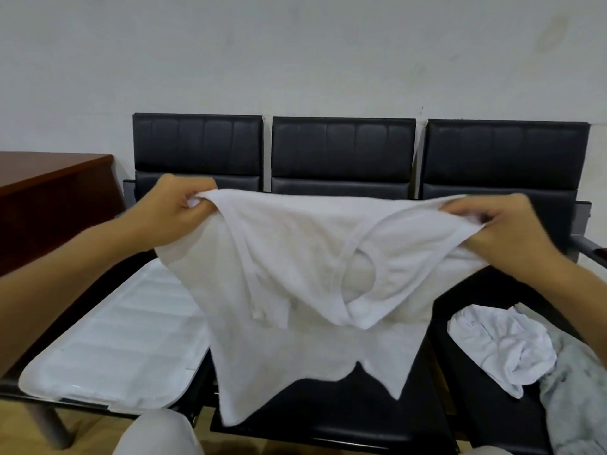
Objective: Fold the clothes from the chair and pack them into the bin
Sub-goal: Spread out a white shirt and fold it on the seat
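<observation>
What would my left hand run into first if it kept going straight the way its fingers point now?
The left hand points right and slightly away, gripping the white tank top. Beyond the cloth it holds, it would probably meet the black backrest of the middle seat, though depth is hard to judge from here.

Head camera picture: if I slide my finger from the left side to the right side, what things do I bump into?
Brown desk → white tray → left hand → white shirt → right hand → crumpled clothes.
</observation>
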